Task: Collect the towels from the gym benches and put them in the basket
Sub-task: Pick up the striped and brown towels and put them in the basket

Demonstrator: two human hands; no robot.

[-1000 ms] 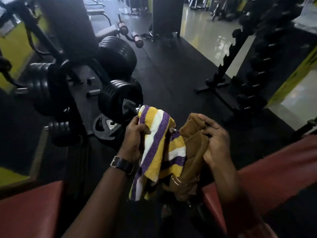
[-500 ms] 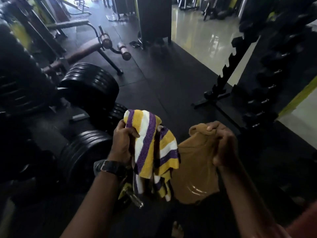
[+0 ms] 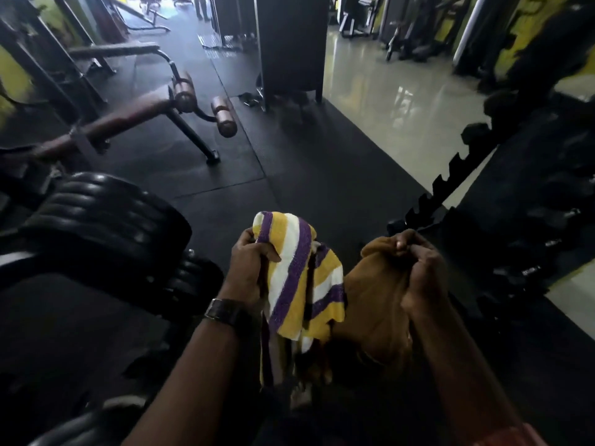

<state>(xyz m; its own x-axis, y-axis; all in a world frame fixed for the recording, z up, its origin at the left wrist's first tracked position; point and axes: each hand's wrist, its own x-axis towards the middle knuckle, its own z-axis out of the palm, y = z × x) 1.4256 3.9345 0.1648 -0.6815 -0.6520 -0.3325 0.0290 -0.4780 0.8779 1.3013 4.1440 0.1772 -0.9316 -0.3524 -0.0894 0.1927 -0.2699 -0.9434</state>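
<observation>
Gripping striped towel (image 3: 291, 278) and brown towel (image 3: 376, 294), both trailing into shadow.

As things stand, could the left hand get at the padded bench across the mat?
Probably not yet. The left hand is shut on the striped towel, and the bench sits well beyond arm's length across bare mat; nothing blocks the way, so walking closer should do.

no readable text anywhere — towels, weights, machines unmarked; too dark, blurred for labels
</observation>
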